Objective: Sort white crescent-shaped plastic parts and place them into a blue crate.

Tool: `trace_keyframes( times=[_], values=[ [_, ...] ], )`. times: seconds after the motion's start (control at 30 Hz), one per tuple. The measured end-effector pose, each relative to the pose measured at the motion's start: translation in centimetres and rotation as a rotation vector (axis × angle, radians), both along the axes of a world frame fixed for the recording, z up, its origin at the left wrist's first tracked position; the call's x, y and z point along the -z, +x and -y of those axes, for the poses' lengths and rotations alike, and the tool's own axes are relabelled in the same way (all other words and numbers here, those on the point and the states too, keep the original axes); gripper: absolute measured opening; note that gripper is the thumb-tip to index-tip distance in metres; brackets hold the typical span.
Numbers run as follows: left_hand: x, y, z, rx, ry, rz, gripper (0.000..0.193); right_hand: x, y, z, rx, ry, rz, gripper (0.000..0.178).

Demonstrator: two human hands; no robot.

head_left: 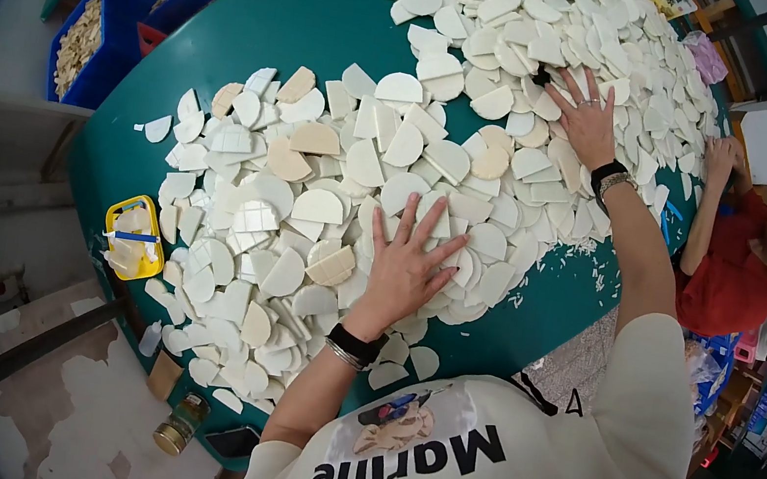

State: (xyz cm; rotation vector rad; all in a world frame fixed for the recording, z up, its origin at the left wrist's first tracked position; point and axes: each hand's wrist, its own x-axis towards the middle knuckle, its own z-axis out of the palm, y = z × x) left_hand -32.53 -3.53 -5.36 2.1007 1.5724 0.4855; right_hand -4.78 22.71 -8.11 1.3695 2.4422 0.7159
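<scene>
Both my hands rest on a broad heap of flat, pale half-round pieces (365, 162) on a green table. My left hand (411, 256) lies with fingers spread on the near middle of the heap, a black band and a bracelet at its wrist. Farther off and to the right, my right hand (588, 119) also has its fingers spread on the pieces, with a ring on one finger and a watch at the wrist. By its fingertips is a small black object (542, 75) whose kind I cannot make out. Neither hand grips a piece.
On the green table (268, 19) stand a yellow tray (132, 275) at left and a jar (180, 423) at the near left, by a phone-like dark slab (231, 441). Blue bins (105, 44) stand beyond. A person in red (737, 263) sits at the right.
</scene>
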Motion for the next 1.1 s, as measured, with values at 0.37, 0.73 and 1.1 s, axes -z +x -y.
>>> trace_keyframes(
  times=[0.37,0.73,1.1],
  values=[
    [0.4,0.5,0.1,0.014,0.07,-0.044,0.039,-0.1,-0.1,0.2,0.063,-0.007,-0.303,0.055],
    [0.4,0.4,-0.2,0.033,0.022,-0.07,0.04,-1.1,-6.4,8.4,-0.679,-0.466,-0.532,0.038],
    [0.2,0.5,0.0,0.019,0.002,-0.075,0.04,-5.0,-0.1,-0.3,0.195,-0.082,-0.544,0.025]
  ],
)
